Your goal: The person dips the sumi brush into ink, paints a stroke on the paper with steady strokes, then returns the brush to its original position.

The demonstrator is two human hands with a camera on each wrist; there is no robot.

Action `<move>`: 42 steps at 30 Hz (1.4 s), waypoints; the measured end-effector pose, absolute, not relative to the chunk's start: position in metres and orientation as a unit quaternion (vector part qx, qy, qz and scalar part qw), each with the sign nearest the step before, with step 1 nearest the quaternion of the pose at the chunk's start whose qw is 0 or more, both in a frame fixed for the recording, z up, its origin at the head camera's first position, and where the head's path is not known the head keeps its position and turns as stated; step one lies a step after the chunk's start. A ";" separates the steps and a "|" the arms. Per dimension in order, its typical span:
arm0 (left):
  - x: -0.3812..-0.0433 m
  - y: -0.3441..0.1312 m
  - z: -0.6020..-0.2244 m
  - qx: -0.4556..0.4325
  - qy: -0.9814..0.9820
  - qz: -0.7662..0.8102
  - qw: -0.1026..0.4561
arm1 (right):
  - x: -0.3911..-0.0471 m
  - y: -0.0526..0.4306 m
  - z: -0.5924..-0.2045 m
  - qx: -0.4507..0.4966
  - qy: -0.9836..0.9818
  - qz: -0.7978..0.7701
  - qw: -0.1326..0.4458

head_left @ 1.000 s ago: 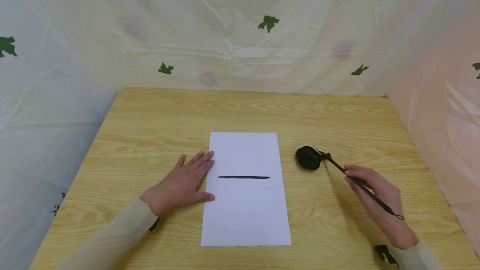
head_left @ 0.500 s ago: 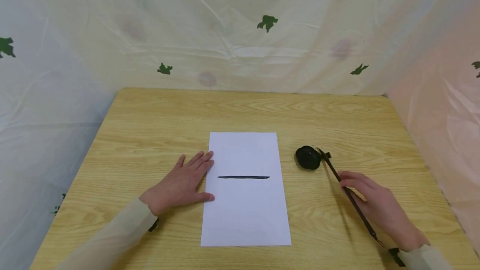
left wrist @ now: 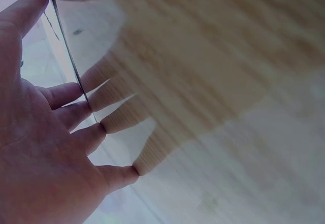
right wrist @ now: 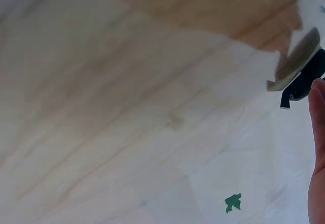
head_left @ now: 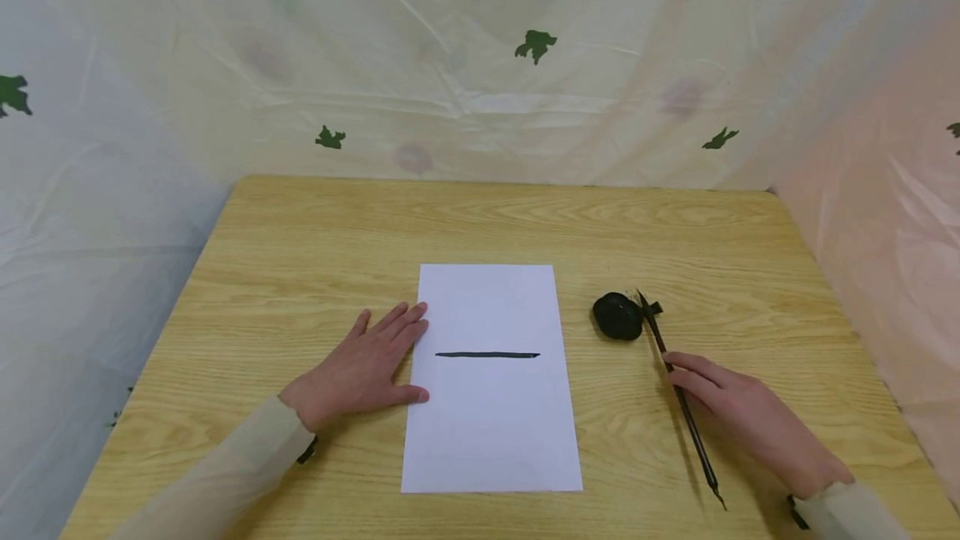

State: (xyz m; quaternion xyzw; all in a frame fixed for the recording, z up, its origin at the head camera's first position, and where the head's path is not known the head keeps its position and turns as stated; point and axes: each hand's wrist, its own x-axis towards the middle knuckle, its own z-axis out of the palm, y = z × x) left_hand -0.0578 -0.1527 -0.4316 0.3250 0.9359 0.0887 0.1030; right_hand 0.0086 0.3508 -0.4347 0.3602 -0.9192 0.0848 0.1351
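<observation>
A white sheet of paper [head_left: 491, 432] with one black horizontal stroke [head_left: 487, 354] lies on the wooden table. My left hand [head_left: 356, 377] rests flat with spread fingers, its fingertips and thumb on the sheet's left edge. To the right of the paper, my right hand [head_left: 750, 419] holds a dark writing brush [head_left: 692, 423] by the upper part of its handle, thumb hidden. The brush slants low over the table, its bristle end on a small black rest [head_left: 657, 307] beside a black ink dish [head_left: 618, 317]. In the right wrist view a finger [right wrist: 317, 127] overlaps the dark dish [right wrist: 307, 76].
The wooden table [head_left: 337, 232] has a glossy surface that mirrors the left hand in the left wrist view. Pale plastic sheeting [head_left: 450, 107] with green leaf-like patches hangs behind it and on both sides. Small dark ink specks lie near the dish.
My right hand has swung the brush's tail end down and to the left, lowering the handle towards the table. Its fingers have shifted slightly left. The left hand and paper stay put.
</observation>
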 end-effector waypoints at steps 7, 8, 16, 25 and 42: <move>-0.058 -0.152 -0.431 0.324 0.936 0.087 0.102 | 0.013 0.351 -0.435 0.365 -0.924 0.065 0.095; -0.058 -0.152 -0.431 0.324 0.936 0.087 0.102 | 0.013 0.351 -0.436 0.365 -0.925 0.062 0.090; -0.058 -0.153 -0.431 0.325 0.936 0.088 0.105 | 0.013 0.348 -0.439 0.377 -0.920 0.063 0.082; -0.058 -0.152 -0.432 0.324 0.937 0.083 0.105 | 0.011 0.348 -0.442 0.384 -0.916 0.075 0.091; -0.059 -0.151 -0.432 0.320 0.936 0.096 0.110 | 0.011 0.353 -0.431 0.344 -0.926 0.085 0.128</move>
